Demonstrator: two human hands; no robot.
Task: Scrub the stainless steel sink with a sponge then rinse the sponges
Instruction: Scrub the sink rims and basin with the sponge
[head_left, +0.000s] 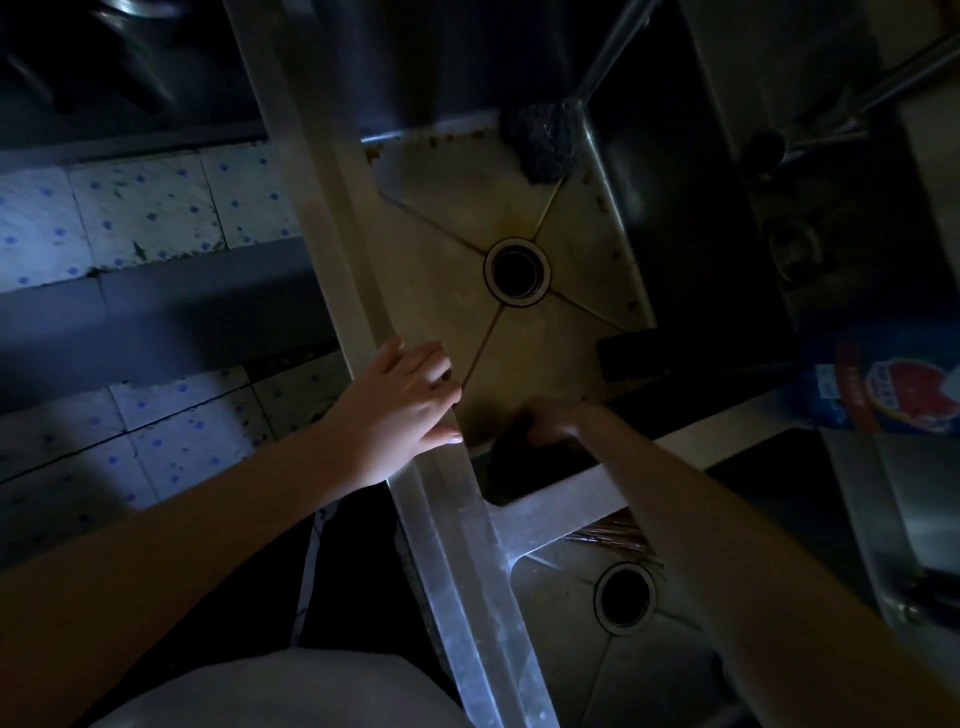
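Note:
The stainless steel sink (447, 208) fills the middle of the dim head view, with a round drain (517, 270) and brown stains along its edges. My left hand (402, 405) rests flat on the sink's front rim, fingers spread and holding nothing. Down inside the basin at its near wall, my right hand (553, 421) presses a dark sponge (511, 452) against the steel. A dark scouring pad (545, 143) lies in the far corner under the tap (613, 47). Another dark sponge (631, 356) sits at the right wall.
A second basin (566, 649) with its own drain (623, 597) lies to the near right, with thin sticks at its edge. A blue and red packet (893, 384) stands on the right counter. Tiled floor (130, 223) shows on the left.

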